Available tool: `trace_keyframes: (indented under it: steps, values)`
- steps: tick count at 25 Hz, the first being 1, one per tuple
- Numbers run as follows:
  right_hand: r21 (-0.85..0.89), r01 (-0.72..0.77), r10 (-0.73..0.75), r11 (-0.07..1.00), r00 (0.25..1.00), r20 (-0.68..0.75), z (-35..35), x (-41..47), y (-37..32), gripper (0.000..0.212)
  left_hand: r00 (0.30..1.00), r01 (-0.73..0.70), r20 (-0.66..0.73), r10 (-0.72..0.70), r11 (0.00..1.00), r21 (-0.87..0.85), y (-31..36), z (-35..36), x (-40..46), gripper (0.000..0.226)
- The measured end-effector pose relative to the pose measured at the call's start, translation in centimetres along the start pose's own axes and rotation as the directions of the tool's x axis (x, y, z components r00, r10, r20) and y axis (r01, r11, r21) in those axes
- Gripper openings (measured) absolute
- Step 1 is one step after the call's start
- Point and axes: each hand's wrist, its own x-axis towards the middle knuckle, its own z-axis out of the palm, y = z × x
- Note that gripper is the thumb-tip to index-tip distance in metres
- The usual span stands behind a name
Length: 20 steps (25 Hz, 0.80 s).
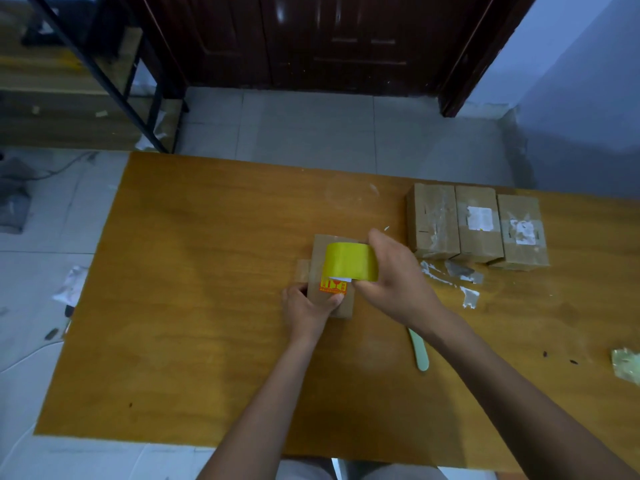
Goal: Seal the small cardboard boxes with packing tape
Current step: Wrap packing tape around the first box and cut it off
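Note:
A small cardboard box (320, 268) with an orange printed label lies in the middle of the wooden table (194, 271). My left hand (306, 310) grips its near end, the thumb pressed on the label. My right hand (394, 277) holds a yellow roll of packing tape (349, 261) on top of the box. Tape runs across the box top under the roll. Three more small cardboard boxes (476, 225) stand side by side at the back right, with clear tape and white labels on them.
A pale green cutter handle (419, 351) lies on the table, partly under my right forearm. Torn tape scraps (460, 278) lie in front of the three boxes. A crumpled wad (627, 365) sits at the right edge. A black metal rack (104, 74) stands at the back left.

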Motion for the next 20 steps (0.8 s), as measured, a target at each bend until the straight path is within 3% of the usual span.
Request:
trace_keyframes:
  steps: [3, 6, 12, 20]
  values:
    - [0.061, -0.048, 0.049, 0.997, 0.999, -0.021, -0.1, -0.6, 0.5, 0.028, 1.000, 0.028, 0.014, -0.028, 1.000, -0.003, -0.5, 0.2, 0.3, 0.085]
    - [0.121, -0.089, 0.094, 0.989, 0.995, -0.038, 0.2, -1.4, 0.9, 0.030, 0.995, 0.069, 0.071, -0.068, 0.998, -0.005, 4.4, -3.0, -2.1, 0.083]
    - [0.165, -0.102, 0.121, 0.981, 0.987, -0.108, 0.0, -1.3, 0.4, 0.033, 0.993, 0.016, 0.116, -0.022, 0.999, 0.051, 6.8, -3.9, -3.3, 0.075]
    - [0.110, -0.156, 0.156, 0.982, 0.988, 0.012, -2.0, 2.7, -0.9, 0.027, 0.993, 0.035, 0.106, -0.045, 0.995, 0.098, 5.6, -2.5, -3.0, 0.080]
